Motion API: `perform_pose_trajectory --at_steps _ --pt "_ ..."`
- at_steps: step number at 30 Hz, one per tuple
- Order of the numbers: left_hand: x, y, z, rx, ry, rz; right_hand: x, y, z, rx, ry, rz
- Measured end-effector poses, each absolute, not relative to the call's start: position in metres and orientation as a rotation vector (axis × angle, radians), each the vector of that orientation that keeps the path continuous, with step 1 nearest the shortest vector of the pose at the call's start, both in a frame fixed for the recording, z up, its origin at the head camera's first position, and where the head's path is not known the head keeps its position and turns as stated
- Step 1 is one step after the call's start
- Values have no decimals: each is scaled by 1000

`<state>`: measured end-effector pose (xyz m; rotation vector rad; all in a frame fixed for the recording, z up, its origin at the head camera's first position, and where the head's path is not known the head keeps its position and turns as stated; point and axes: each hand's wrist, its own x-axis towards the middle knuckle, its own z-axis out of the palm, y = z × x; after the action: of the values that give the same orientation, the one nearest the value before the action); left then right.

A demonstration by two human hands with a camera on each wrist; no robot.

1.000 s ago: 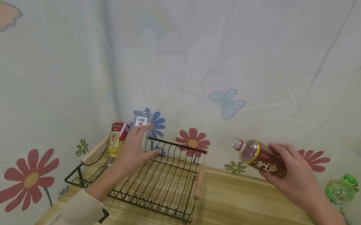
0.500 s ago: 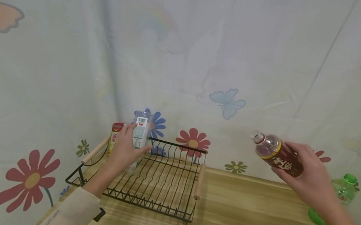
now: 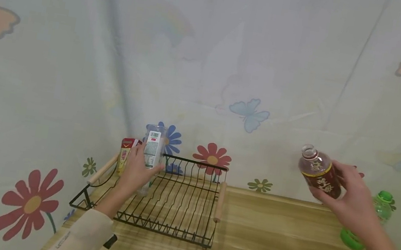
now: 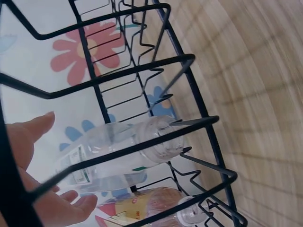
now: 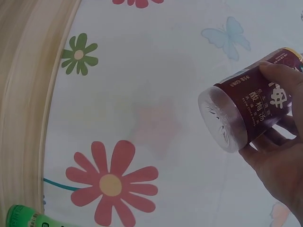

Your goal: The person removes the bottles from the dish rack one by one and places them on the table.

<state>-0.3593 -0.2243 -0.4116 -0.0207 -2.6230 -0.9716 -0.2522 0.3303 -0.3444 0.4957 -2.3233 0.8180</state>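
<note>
The right hand (image 3: 353, 201) wraps its fingers round a dark red plastic bottle (image 3: 318, 173), holding it in the air above the right side of the wooden table (image 3: 277, 237), mouth up and tilted left. Its maroon label carries white Chinese characters under a yellow band; the characters are too small to read for certain. From the right wrist view the bottle's clear moulded base (image 5: 221, 124) faces the camera, ribbed like petals.

The left hand (image 3: 135, 168) holds a clear plastic bottle (image 3: 152, 152), fingers curled about its side, standing in the back left corner of a black wire rack (image 3: 180, 200) with round wooden handles. Its white label shows a barcode and fine print, unreadable. Just left of it stands a red and yellow labelled bottle (image 3: 125, 154). A green bottle (image 3: 382, 206) stands behind the right wrist. Flowers and butterflies pattern the cloth backdrop (image 3: 234, 60).
</note>
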Motion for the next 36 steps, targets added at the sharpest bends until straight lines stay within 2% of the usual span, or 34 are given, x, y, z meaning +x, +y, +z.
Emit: perform_pose_trajectory --at_steps 8,27,36 --pt "-366 -227 -420 -11 -2618 -960 -253 342 -352 413 -2357 904" --pt "-374 -240 -454 72 -2649 -923 -267 363 -399 307 -2449 1071" --pt "-380 -236 -450 59 -2623 -901 -272 377 -418 258 -2476 1160"
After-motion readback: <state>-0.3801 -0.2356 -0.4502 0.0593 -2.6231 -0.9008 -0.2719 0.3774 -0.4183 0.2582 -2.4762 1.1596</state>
